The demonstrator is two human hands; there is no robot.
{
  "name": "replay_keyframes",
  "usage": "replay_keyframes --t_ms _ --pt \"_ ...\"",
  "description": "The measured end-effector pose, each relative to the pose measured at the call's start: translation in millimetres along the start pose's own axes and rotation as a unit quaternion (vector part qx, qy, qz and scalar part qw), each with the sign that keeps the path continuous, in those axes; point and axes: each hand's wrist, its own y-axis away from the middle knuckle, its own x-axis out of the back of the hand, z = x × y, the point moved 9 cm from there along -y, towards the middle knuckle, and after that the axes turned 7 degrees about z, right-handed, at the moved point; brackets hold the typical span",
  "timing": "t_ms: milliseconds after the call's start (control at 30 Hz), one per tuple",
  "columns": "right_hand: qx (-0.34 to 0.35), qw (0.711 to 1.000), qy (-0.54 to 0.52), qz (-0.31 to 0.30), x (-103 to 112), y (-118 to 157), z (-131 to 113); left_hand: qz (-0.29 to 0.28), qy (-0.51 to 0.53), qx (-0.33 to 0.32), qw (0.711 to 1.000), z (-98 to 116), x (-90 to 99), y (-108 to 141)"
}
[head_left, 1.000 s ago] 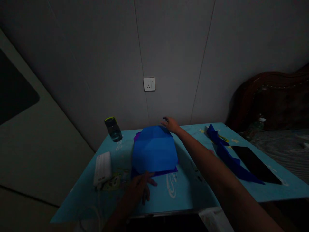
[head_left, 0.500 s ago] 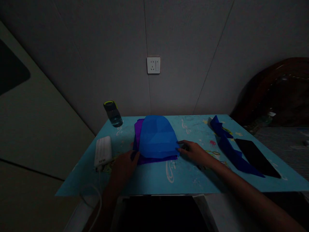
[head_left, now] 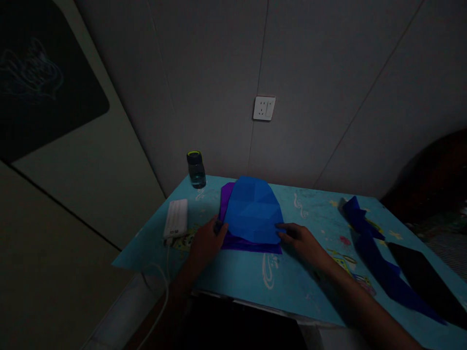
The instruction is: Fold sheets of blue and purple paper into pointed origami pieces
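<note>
A blue sheet of paper [head_left: 253, 209] with a rounded top and faint fold creases lies on the table. Beneath it, purple paper [head_left: 255, 245] sticks out along the left side and the bottom. My left hand [head_left: 208, 239] is closed at the blue paper's lower left corner, its thumb near the edge and its other fingers curled. At the lower right edge, the thumb and index finger of my right hand [head_left: 301, 241] pinch the blue paper, though the dim light blurs the fingertips.
A water bottle [head_left: 197, 170] stands at the back left. In front of it lies a white power bank [head_left: 176, 218] with a cable [head_left: 166, 296] hanging over the table edge. Dark blue paper scraps [head_left: 383, 265] and a flat black slab [head_left: 426, 277] lie at right. Behind is a wall with a socket [head_left: 264, 108].
My view has swung left, so the table and its things appear further right and slightly tilted. Both hands stay at the same edges of the blue paper, which looks much the same.
</note>
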Motion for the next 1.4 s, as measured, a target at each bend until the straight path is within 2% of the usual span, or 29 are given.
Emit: replay_keyframes --t_ms 233,467,767,900,1033,1100,1200,1300,1400 --pt "0.017 0.999 -0.006 -0.037 -4.3 -3.9 -8.6 0.011 -0.067 0.001 0.998 -1.4 2.1 8.8" --pt "0.028 0.998 0.048 -0.001 -6.9 -8.5 -3.1 0.009 -0.105 -0.004 0.994 3.0 0.3 13.7" --pt "0.061 0.987 0.144 0.037 -17.8 -3.6 -3.8 -0.010 -0.214 -0.057 0.975 6.1 -6.9 22.9" --pt "0.087 0.975 0.201 0.048 -9.5 0.8 -14.9 0.007 -0.249 -0.064 0.966 17.1 2.0 20.7" --pt "0.084 0.945 0.304 0.085 24.5 -5.4 -15.3 0.031 -0.249 -0.163 0.954 60.8 9.4 2.7" --pt "0.047 0.926 0.357 0.115 52.5 -13.9 -2.7 0.014 -0.220 -0.232 0.947 86.4 1.5 -8.9" --pt "-0.035 0.889 0.426 0.163 104.1 -27.0 27.3 -0.018 -0.154 -0.320 0.935 114.2 -21.4 -25.4" --pt "-0.120 0.851 0.470 0.200 155.2 -33.1 59.3 -0.049 -0.098 -0.356 0.928 118.1 -50.6 -39.3" --pt "-0.187 0.827 0.487 0.212 189.2 -31.7 86.9 -0.091 -0.026 -0.313 0.945 98.5 -76.3 -50.0"
